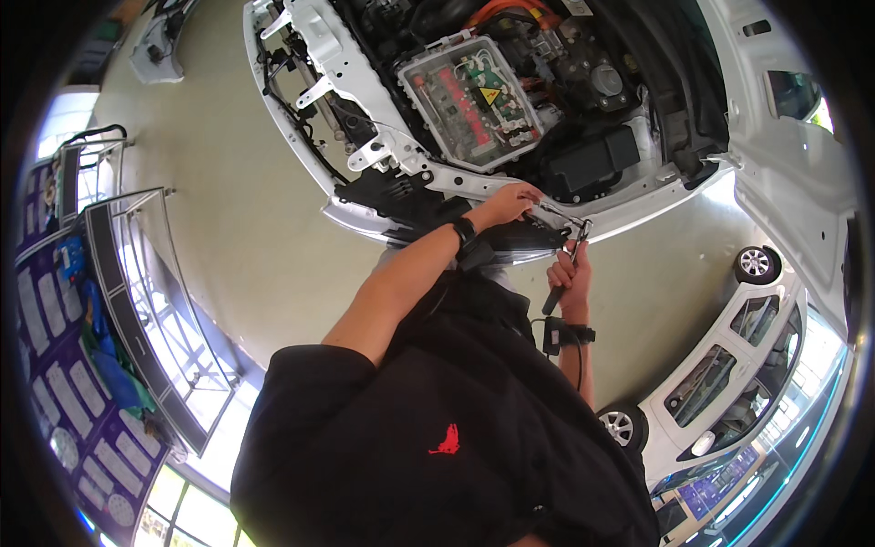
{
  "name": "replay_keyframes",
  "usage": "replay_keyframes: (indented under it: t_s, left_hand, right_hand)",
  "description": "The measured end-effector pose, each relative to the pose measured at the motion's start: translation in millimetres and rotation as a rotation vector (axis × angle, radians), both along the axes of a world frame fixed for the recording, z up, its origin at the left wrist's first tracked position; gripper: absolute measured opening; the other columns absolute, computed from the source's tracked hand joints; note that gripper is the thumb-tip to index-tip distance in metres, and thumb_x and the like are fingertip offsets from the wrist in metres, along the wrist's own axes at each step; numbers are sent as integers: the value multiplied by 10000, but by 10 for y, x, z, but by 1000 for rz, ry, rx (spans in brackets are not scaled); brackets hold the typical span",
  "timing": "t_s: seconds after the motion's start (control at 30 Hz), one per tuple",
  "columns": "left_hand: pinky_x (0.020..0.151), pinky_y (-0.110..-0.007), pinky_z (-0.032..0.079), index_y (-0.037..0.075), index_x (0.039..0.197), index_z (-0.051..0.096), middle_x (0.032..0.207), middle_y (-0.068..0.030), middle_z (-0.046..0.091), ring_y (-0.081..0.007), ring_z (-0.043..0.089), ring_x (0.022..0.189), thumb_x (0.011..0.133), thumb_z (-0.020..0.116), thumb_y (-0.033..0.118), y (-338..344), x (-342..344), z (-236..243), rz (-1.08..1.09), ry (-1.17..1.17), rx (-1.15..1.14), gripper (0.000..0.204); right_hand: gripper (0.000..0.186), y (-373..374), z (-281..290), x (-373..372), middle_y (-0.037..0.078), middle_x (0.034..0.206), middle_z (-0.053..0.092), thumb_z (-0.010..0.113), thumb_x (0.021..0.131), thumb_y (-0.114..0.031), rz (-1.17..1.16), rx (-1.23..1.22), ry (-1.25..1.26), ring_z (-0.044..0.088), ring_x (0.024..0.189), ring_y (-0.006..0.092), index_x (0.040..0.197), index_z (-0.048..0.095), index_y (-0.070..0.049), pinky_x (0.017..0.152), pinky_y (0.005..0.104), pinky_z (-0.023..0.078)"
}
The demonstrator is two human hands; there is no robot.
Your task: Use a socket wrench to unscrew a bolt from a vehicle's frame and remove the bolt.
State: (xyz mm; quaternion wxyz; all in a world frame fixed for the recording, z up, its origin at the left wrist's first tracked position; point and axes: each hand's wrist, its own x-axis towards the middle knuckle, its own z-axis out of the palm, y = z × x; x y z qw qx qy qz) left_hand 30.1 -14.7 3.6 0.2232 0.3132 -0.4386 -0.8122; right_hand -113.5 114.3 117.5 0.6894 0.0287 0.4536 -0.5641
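In front of me is the open front of a white car (pixel 693 187). My right hand (pixel 571 272) is closed around a ratchet wrench (pixel 553 301) with a black handle, its metal head up by the fender edge. From that head a thin metal extension bar (pixel 558 215) runs leftward to my left hand (pixel 509 204). The left fingers are pinched at the bar's far end, over the body edge; their tips are partly hidden. Just below the bar is a black headlight-like part (pixel 524 241). A box with a clear cover (pixel 472 102) sits in the engine bay, beyond my left hand.
Orange cables (pixel 515 14) and a black box (pixel 592 164) fill the bay. The white front frame (pixel 333 68) is exposed on the left. An open white door (pixel 802 137) stands at right, with a white parked car (pixel 729 365) behind. A metal-framed rack (pixel 137 301) is at left.
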Motion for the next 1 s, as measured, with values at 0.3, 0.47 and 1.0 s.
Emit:
replay_keyframes:
  t_s: [0.3,0.47,1.0]
  left_hand:
    - [707,-285,517,-10,1069,541,960,-105,615,-200,618,857,882,509,149,29,96,127,-33,174,223,247]
    - [700,-296,521,-17,1013,555,895,-108,626,-194,625,801,882,525,193,98,127,9,56,164,286,249]
    - [710,-307,525,-27,984,494,933,-131,601,-213,623,805,902,484,218,101,243,-25,204,137,400,258]
  right_hand:
    - [346,36,-133,61,-58,472,212,327,932,-412,-53,22,-1,190,338,47,863,475,-107,369,214,239]
    - [348,56,-153,180,-53,473,211,316,935,-410,-12,3,42,196,344,52,870,471,-106,376,220,251]
    - [368,255,-216,379,-49,481,215,321,929,-428,-126,-194,-12,192,354,53,855,482,-106,397,211,256]
